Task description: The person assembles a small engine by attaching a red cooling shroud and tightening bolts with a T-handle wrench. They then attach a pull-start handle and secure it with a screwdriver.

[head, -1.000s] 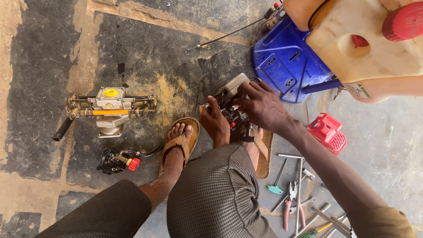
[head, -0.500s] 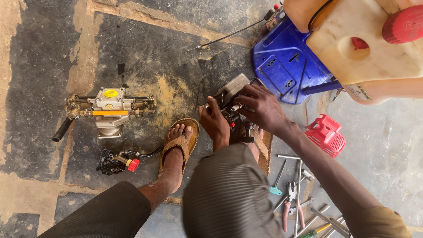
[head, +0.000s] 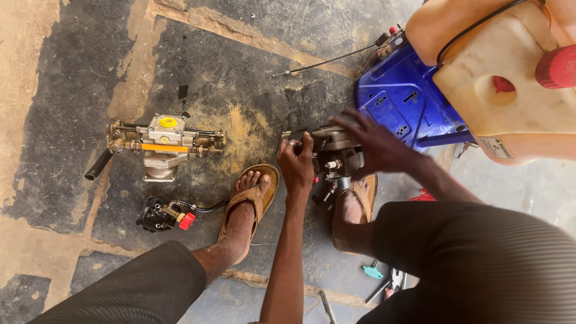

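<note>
Engine block [head: 336,157] sits on the cracked concrete floor [head: 72,90] between our sandals, left hand [head: 297,163] and right hand [head: 375,144] both gripping it; brass pump [head: 163,143] lies detached near the floor's left edge, reassembly seemingly pending.

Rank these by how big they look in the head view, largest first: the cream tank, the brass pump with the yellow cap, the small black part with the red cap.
1. cream tank, cut off by the frame, nearer the camera.
2. brass pump.
3. small black part.
</note>
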### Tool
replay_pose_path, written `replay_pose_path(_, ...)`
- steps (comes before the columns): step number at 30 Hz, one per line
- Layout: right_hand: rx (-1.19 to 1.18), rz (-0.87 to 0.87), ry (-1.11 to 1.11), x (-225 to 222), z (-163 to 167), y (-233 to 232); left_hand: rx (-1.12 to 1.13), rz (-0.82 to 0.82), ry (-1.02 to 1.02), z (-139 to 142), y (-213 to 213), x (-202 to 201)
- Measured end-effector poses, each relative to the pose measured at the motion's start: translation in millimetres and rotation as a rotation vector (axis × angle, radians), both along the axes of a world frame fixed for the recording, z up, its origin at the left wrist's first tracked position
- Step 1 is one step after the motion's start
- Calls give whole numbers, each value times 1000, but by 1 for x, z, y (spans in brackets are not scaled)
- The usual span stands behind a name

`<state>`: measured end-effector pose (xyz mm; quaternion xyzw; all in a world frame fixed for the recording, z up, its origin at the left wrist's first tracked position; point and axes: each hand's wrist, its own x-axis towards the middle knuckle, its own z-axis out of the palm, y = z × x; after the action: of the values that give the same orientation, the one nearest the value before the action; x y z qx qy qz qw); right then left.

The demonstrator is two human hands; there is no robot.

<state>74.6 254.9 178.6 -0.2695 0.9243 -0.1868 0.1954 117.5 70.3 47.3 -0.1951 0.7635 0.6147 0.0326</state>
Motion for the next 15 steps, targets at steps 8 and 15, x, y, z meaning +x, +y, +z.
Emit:
replay_pose_path(8,-162,-221,33,40,-38,-8,-5,-120,-46,-22,-26,-30)
replay_pose_path(15,-38,-278,175,60,-70,-18,-9,142,117,-29,-18,-6)
